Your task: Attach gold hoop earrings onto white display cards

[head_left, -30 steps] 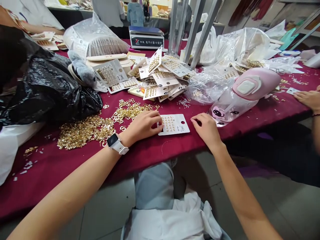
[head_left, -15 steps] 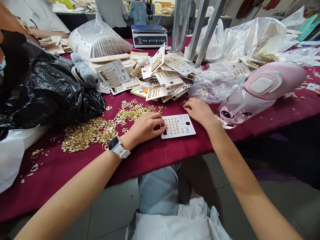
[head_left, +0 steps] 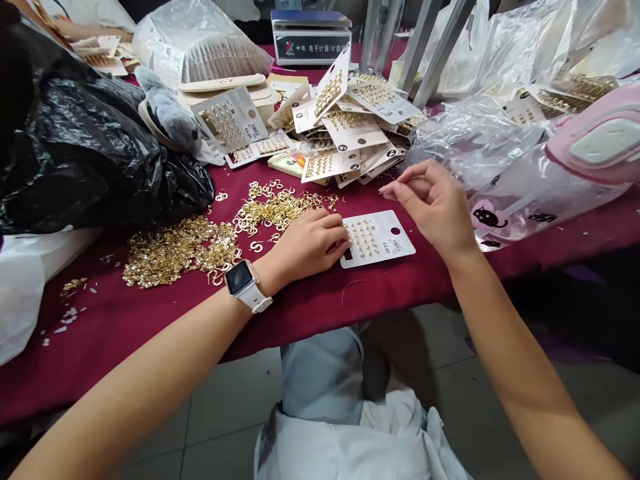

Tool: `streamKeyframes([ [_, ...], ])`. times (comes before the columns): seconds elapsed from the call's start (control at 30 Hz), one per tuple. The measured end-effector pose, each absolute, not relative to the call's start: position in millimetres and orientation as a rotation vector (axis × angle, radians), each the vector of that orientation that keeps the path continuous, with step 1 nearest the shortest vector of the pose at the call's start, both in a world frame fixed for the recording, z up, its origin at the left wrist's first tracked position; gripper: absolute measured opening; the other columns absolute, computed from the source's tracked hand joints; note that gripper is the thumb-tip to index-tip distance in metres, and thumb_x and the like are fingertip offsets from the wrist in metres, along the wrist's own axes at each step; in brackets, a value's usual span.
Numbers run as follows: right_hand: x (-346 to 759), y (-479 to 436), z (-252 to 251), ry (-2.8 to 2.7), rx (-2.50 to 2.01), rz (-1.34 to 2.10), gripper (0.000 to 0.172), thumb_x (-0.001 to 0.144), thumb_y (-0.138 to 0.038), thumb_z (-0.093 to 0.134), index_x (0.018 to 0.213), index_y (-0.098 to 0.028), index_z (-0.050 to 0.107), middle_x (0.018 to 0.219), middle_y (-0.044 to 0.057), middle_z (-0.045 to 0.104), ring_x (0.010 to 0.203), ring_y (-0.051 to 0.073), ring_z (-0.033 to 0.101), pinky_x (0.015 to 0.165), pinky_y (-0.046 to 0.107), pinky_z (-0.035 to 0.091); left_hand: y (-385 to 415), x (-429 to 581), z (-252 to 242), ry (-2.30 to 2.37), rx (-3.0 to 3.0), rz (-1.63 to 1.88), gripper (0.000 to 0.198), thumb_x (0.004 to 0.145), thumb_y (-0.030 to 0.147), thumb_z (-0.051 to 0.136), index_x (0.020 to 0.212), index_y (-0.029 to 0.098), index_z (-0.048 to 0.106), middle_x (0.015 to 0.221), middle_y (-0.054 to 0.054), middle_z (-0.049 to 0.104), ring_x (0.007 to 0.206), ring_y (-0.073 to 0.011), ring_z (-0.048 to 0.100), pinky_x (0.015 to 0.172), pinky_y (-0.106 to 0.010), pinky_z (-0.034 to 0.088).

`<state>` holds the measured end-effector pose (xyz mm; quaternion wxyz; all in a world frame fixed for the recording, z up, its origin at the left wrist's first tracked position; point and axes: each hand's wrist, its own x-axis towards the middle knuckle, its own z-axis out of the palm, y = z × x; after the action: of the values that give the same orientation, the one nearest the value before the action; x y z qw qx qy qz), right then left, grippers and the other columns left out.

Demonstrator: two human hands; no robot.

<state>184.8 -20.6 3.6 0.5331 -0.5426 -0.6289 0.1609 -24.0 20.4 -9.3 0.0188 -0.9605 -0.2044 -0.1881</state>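
A white earring card (head_left: 386,230) with rows of small gold studs lies flat on the maroon cloth. My left hand (head_left: 316,245), with a white-strapped watch (head_left: 245,281) at the wrist, has its curled fingers on the card's left edge. Above and to the right of the card, my right hand (head_left: 435,210) is raised with thumb and fingertips pinched together. Anything in that pinch is too small to make out. Close behind my left hand is a heap of gold hoop-like pieces (head_left: 270,210). A pile of smaller gold pieces (head_left: 175,253) spreads further left.
Filled earring cards (head_left: 357,130) are stacked loosely behind the work spot. A black plastic bag (head_left: 100,153) bulges at left. On the right lies a pink-lidded bottle (head_left: 520,193) beside clear plastic bags. A scale (head_left: 313,40) and metal posts (head_left: 435,57) stand at the back.
My right hand has lifted off the cloth beyond the card and turned, its fingers now pinched. My left hand stays at the card's left edge. The view has tilted down.
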Motion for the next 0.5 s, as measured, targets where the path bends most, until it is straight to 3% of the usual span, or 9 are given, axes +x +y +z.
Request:
streamKeyframes([
  [0.2, 163.0, -37.2, -5.8, -1.546, -1.243, 0.594, 0.012, 0.084, -0.032, 0.058, 0.09, -0.022, 0.058, 0.087, 0.0, 0.071, 0.088, 0.017, 0.069, 0.08, 0.031, 0.054, 18.4, -23.4, -7.5, -0.684, -3.025, -0.611, 0.028, 0.09, 0.032, 0.045, 0.079, 0.016, 0.066, 0.083, -0.004, 0.064, 0.075, -0.0161, 0.051, 0.071, -0.03, 0.039],
  [0.37, 164.3, -37.2, -4.6, -1.78, -1.337, 0.439, 0.006, 0.074, -0.027, 0.071, 0.072, -0.021, 0.069, 0.087, 0.001, 0.068, 0.09, 0.019, 0.062, 0.088, 0.036, 0.048, 20.0, -22.5, -7.4, -0.704, -3.088, -0.649, 0.021, 0.086, 0.026, 0.049, 0.077, 0.016, 0.065, 0.081, -0.004, 0.064, 0.076, -0.016, 0.052, 0.071, -0.029, 0.039],
  [0.5, 162.5, -34.9, -3.7, -1.859, -1.473, 0.375, 0.002, 0.069, -0.025, 0.075, 0.071, -0.024, 0.073, 0.085, 0.001, 0.065, 0.09, 0.02, 0.056, 0.088, 0.038, 0.045, 20.9, -20.7, -8.6, -0.695, -3.106, -0.648, 0.022, 0.085, 0.024, 0.049, 0.071, 0.016, 0.064, 0.079, -0.004, 0.063, 0.076, -0.0159, 0.052, 0.073, -0.029, 0.04],
])
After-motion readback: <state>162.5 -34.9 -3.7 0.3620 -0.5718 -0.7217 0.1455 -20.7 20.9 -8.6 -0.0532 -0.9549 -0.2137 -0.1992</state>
